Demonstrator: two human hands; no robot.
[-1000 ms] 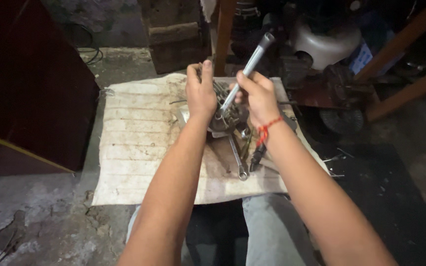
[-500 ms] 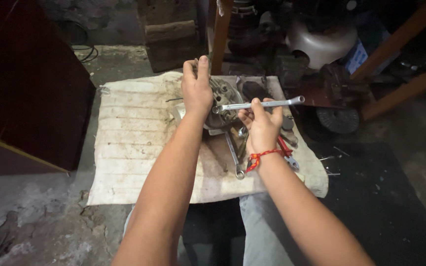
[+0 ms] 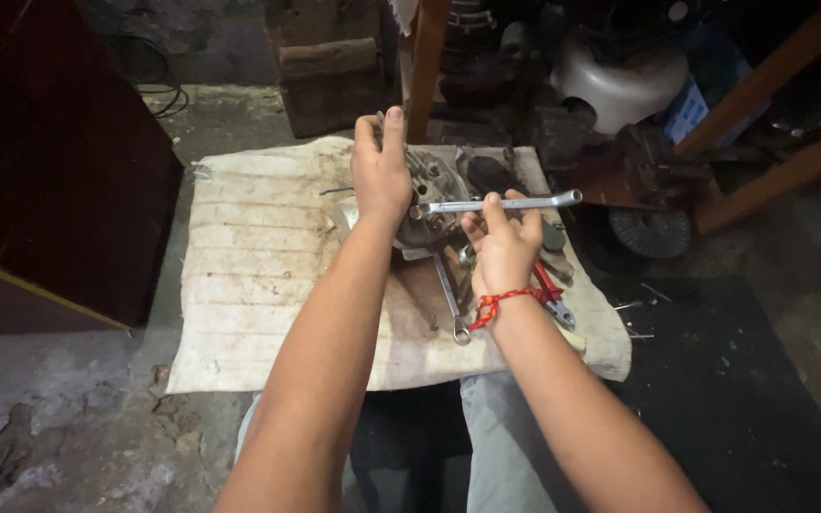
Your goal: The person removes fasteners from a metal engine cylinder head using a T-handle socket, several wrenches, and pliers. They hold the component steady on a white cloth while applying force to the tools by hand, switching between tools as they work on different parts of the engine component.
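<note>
The right hand [image 3: 504, 242] is clenched around the middle of a long silver ring spanner [image 3: 496, 203], which lies level and crosswise; one end points toward the right edge of the cloth, the other end meets the grey metal engine part [image 3: 427, 182]. A red braided thread [image 3: 505, 299] circles the right wrist. The left hand [image 3: 380, 171] presses down on top of the engine part, palm flat over it and fingers stretched toward the far edge of the cloth, so its grip rests on the part rather than closing around it. The spanner's near end sits just beside the base of the left thumb.

All of this lies on a dirty off-white cloth [image 3: 249, 275] spread on the concrete floor [image 3: 68, 418]. The engine part stands near the cloth's far edge, right of its middle. A second, open-ended wrench [image 3: 450, 304] lies flat on the cloth under the right wrist, its ring end toward the near edge. Red-handled pliers [image 3: 553, 296] lie near the right edge, partly hidden by the right forearm.

Beyond the far right corner of the cloth stands a white rounded housing [image 3: 620, 85], its contents not discernible.
</note>
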